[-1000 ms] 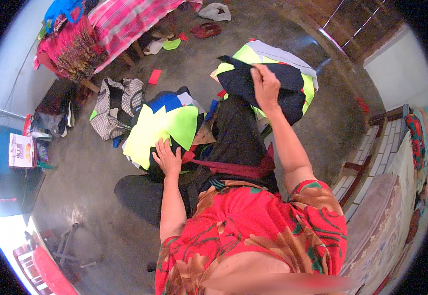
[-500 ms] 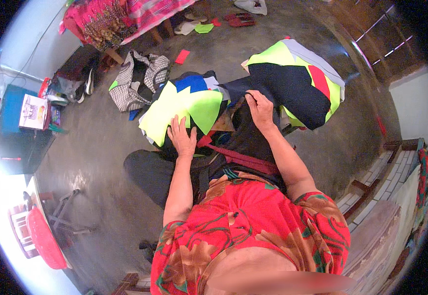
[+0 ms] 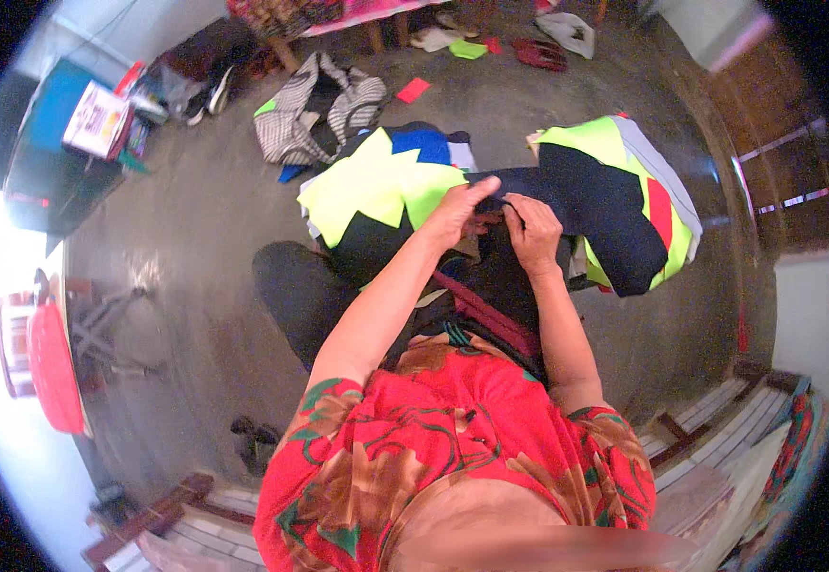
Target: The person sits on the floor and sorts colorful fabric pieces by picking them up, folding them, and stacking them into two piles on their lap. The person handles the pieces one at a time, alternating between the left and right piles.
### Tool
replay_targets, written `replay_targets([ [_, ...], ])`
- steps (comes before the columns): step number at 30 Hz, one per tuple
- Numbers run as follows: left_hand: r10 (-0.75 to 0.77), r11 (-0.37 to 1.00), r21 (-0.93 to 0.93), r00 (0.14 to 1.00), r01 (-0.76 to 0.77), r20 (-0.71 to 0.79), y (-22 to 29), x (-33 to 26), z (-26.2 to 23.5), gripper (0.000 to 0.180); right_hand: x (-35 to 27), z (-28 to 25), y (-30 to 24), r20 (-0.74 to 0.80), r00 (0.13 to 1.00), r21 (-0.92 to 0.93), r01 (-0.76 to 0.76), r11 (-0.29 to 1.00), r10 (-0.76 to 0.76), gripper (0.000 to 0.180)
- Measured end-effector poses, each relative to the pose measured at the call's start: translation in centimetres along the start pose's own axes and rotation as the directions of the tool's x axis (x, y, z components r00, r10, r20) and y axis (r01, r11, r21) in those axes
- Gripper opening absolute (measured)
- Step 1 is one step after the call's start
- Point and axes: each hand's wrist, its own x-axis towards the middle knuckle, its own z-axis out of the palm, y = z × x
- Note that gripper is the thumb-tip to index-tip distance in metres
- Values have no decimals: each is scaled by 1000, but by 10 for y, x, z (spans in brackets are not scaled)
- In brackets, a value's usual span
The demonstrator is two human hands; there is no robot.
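Bringing both hands together on the black cloth (image 3: 591,195) now. Left hand (image 3: 454,212) has come off the lime-yellow cut fabric (image 3: 362,191), where it lay flat half a second ago, and sits right beside the right hand (image 3: 535,234) over the lap. Right hand: thumb and fingers pinched on the cloth edge, nearly closed. Left hand: thumb extended, fingers part-curled at the same edge; tips are hidden, so can't tell if it actually grips. Cloth runs from the hands across to the right pile, lying over its lime, grey and red pieces (image 3: 657,205); red strip on that pile is still exposed. Lime-yellow fabric stays on the left pile, blue fabric (image 3: 421,146) behind it. Checked fabric bundle (image 3: 293,119) and red scrap (image 3: 414,91) unchanged on the floor beyond. Writing: only the white printed sheet (image 3: 100,119) at far left shows any, too small and blurred to read. No labels visible on the cloth.
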Motion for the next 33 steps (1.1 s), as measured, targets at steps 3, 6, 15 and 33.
replay_targets([
  [3,196,981,13,980,-196,-22,4,-1,9,46,1,-6,0,36,999,-33,26,999,-24,17],
  [6,307,952,65,939,-300,-154,24,-5,2,48,5,-6,-2,13,998,-82,66,994,-65,21],
  [15,395,912,209,895,-354,-208,55,-86,-91,49,0,3,6,-12,1000,-29,-23,999,23,11],
  [33,442,691,658,545,300,-713,9,-143,-172,46,-6,9,11,96,985,-29,-142,989,144,10],
])
